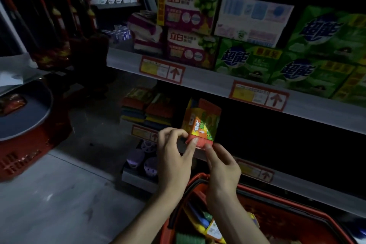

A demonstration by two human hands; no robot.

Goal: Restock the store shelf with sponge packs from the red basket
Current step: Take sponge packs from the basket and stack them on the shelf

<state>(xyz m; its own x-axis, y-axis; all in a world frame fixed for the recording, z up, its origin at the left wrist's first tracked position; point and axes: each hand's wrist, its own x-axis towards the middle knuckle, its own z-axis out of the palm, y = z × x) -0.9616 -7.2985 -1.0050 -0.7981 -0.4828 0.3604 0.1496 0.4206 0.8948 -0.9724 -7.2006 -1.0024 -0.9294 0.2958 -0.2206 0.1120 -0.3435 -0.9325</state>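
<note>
A colourful sponge pack point(202, 123) stands upright at the front edge of the middle shelf point(198, 153). My left hand point(174, 156) pinches its lower left corner and my right hand point(220, 166) pinches its lower right corner. Stacked sponge packs point(147, 108) lie on the same shelf to the left. The red basket point(277, 210) sits below my forearms at the bottom right, with several sponge packs point(208, 226) inside. The shelf space to the right of the held pack is dark.
Green and purple detergent boxes point(257, 49) fill the upper shelf. Purple round items point(142, 156) sit on the lowest shelf. Another red basket point(25, 150) with a dark round pan on top stands on the floor at the left. Grey floor point(69, 194) lies between.
</note>
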